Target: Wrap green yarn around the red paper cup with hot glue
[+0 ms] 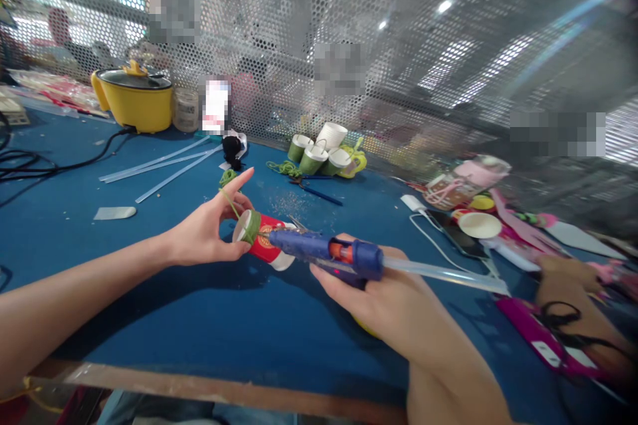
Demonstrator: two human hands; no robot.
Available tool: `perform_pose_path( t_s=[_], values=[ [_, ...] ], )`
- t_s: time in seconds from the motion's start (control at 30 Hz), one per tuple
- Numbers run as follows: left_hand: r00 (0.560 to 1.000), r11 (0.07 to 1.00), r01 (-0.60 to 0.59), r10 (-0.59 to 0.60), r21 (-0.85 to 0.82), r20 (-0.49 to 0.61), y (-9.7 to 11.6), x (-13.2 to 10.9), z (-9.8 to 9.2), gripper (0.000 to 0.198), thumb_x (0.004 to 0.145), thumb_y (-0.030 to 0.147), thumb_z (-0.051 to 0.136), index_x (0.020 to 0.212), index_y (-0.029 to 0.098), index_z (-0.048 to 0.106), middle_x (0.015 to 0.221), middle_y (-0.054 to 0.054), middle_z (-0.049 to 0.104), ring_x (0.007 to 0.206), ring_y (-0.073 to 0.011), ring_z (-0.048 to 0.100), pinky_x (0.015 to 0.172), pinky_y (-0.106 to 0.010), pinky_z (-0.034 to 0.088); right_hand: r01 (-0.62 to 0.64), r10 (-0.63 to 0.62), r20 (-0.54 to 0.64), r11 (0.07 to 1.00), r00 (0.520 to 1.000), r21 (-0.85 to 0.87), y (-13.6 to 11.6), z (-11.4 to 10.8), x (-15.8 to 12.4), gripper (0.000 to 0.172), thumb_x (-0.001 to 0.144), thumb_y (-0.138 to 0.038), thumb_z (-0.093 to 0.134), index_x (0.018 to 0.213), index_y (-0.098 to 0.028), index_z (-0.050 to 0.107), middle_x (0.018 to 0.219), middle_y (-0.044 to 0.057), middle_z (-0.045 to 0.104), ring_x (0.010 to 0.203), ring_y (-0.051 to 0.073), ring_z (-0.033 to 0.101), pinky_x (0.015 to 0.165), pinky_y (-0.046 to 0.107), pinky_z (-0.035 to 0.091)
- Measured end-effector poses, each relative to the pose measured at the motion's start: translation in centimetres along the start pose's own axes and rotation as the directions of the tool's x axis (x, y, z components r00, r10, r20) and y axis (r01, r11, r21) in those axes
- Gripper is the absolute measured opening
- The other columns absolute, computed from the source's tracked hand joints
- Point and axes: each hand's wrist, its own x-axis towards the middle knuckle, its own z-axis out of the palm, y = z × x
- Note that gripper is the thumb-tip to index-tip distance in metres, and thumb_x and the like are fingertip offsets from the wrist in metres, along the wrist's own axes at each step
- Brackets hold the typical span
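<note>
Blue glue gun [306, 247] sits grasped in the right hand [383, 295], nozzle beside green cord [253, 228]; the left hand [202, 231] holds the cord-wrapped red-and-white cup [270, 255].

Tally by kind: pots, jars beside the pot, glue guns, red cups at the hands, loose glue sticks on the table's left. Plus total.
Pot: 1
Jar: 1
Glue gun: 1
Red cup: 1
Loose glue sticks: 3
Total: 7
</note>
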Motion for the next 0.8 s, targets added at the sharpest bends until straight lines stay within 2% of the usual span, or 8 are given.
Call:
perform_pose_path(
  t_s=[0.2,0.47,0.6,0.8],
  values=[
    [0.993,0.992,-0.111,0.109,0.067,0.038,-0.2,-0.1,0.0,0.095,0.068,0.01,0.063,0.144,0.028,0.009,0.106,-0.007,0.051,0.092,-0.0211,0.054,0.088,-0.042,0.044,0.056,-0.057,-0.062,0.998,0.996,-0.025,0.2,-0.1,0.3,0.018,0.08,-0.017,0.05,0.07,-0.023,0.063,0.058,0.001,0.063,0.051,0.016,0.058,0.05,0.026,0.047],
    [0.988,0.984,-0.149,0.145,0.097,0.045,-0.2,-0.4,0.1,0.094,0.07,0.012,0.062,0.145,0.029,0.007,0.109,-0.007,0.05,0.098,-0.0223,0.053,0.092,-0.041,0.043,0.074,-0.081,-0.115,0.995,0.99,-0.064,1.1,0.4,0.1,0.019,0.082,-0.023,0.05,0.07,-0.023,0.064,0.06,0.002,0.064,0.055,0.017,0.059,0.053,0.028,0.049],
    [0.986,0.978,-0.166,0.161,0.128,0.046,-0.2,-0.4,0.1,0.094,0.071,0.012,0.062,0.145,0.028,0.007,0.11,-0.008,0.051,0.1,-0.023,0.053,0.093,-0.041,0.042,0.043,-0.054,-0.121,0.995,0.991,-0.089,1.1,0.4,0.2,0.018,0.082,-0.025,0.051,0.071,-0.022,0.065,0.06,0.003,0.065,0.056,0.018,0.06,0.053,0.029,0.049],
    [0.982,0.967,-0.185,0.176,0.173,0.064,-0.1,-0.5,0.2,0.093,0.07,0.012,0.063,0.145,0.027,0.008,0.111,-0.009,0.051,0.101,-0.0237,0.053,0.095,-0.043,0.041,0.037,-0.043,-0.113,0.998,0.993,-0.051,1.4,0.6,0.4,0.012,0.081,-0.023,0.054,0.08,-0.022,0.067,0.073,0.004,0.071,0.068,0.021,0.067,0.062,0.03,0.053]
  ],
)
